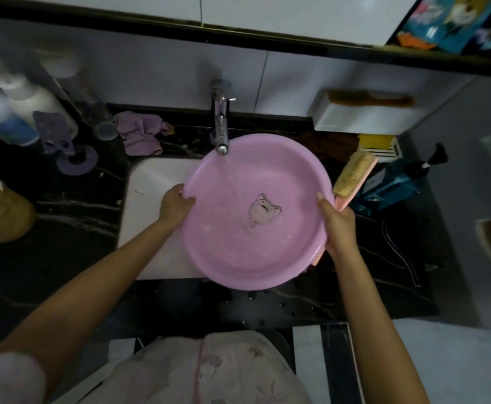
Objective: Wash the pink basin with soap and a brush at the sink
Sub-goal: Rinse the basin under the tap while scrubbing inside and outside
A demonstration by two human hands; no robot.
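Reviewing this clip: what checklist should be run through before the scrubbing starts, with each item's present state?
1. Faucet running into the pink basin: ok.
2. Left hand grips the basin's rim: ok.
3. Right hand grips the opposite rim: ok.
4. Brush ready: ok, its handle runs under the right hand, against the rim.
5. Soap in the basin: cannot tell, no suds show.
6. Basin centred over the sink: not ok, it sits toward the sink's right side and overhangs the counter.
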